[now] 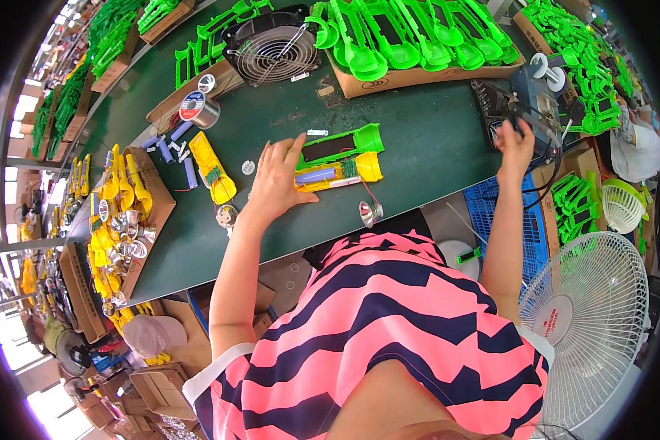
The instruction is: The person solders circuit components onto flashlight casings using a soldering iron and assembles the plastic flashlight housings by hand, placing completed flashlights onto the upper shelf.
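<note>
My left hand (275, 180) spans the left ends of two flashlight housings, fingertips by the green one and thumb along the near edge of the yellow one. The green housing (365, 138) lies behind the yellow housing (370, 167), which contains a blue cylindrical battery (315, 177) and a small circuit board. Wires link the yellow housing to a silver reflector (369, 213) near the table edge. My right hand (515, 150) is raised beside a dark metal box (491, 110) and black cables, fingers bent and apart, nothing visible in them.
Another yellow housing (211, 165), loose blue batteries (190, 173) and a solder spool (200, 110) are on the left. A small fan (274, 53) and a carton (418, 78) of green housings stand behind. Yellow parts fill a left box (154, 220). A white fan (594, 323) stands at right.
</note>
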`<control>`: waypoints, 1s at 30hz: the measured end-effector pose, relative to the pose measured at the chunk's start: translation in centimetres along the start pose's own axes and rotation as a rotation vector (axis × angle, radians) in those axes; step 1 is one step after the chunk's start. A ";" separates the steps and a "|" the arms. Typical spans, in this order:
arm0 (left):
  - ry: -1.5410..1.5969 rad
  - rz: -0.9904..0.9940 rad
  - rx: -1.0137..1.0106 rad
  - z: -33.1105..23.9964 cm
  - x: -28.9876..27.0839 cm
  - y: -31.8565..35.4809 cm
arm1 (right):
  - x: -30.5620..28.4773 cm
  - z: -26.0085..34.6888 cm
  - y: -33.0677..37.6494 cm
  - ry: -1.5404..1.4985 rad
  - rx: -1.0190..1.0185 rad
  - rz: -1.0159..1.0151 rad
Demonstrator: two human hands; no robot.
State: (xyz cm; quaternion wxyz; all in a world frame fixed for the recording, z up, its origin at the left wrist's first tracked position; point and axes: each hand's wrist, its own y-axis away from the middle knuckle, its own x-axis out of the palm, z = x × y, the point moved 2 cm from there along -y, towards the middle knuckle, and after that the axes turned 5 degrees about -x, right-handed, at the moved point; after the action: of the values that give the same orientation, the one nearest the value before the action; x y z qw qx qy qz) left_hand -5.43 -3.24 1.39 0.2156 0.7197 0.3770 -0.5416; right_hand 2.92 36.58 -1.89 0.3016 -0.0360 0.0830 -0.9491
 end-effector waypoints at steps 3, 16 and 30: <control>0.167 -0.100 -0.042 -0.1 0.3 0.9 | 0.5 0.4 5.4 0.030 -0.011 0.119; 0.329 -0.335 -0.142 4.2 -11.2 -1.4 | 11.8 20.3 1.8 0.253 -0.599 0.905; -0.298 -0.099 -1.293 40.2 -9.9 -15.9 | 40.7 8.4 -11.1 0.902 -0.663 1.303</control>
State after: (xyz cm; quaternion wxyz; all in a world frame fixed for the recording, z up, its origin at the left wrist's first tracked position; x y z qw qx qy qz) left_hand -43.84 -25.28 -0.60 0.6286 0.3446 0.6247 -0.3095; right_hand -35.57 20.81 9.16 0.6987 0.3135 0.4721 -0.4367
